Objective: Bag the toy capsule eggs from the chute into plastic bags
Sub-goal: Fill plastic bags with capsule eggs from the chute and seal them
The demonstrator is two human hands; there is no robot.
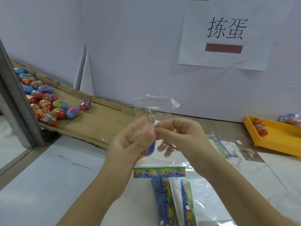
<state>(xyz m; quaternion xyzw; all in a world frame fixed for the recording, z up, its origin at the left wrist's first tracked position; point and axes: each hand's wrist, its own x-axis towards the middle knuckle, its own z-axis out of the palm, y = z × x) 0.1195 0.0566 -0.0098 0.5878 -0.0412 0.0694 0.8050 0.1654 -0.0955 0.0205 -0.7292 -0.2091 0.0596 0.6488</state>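
Above the table, the left hand [133, 139], blurred, curls round the neck of a clear plastic bag [156, 105], with a blue-and-red capsule egg [150, 148] peeking out below its fingers. The right hand [177, 136] pinches the same bag just beside it. More eggs [45, 101] lie heaped on the cardboard chute [97, 121] to the left, and flat bags with printed headers [159, 172] rest on the table below the hands.

Your left hand [132, 141] and your right hand [179, 136] pinch a clear bag [161, 106] between them. Eggs [46, 103] lie on the cardboard chute [101, 121] at your left.
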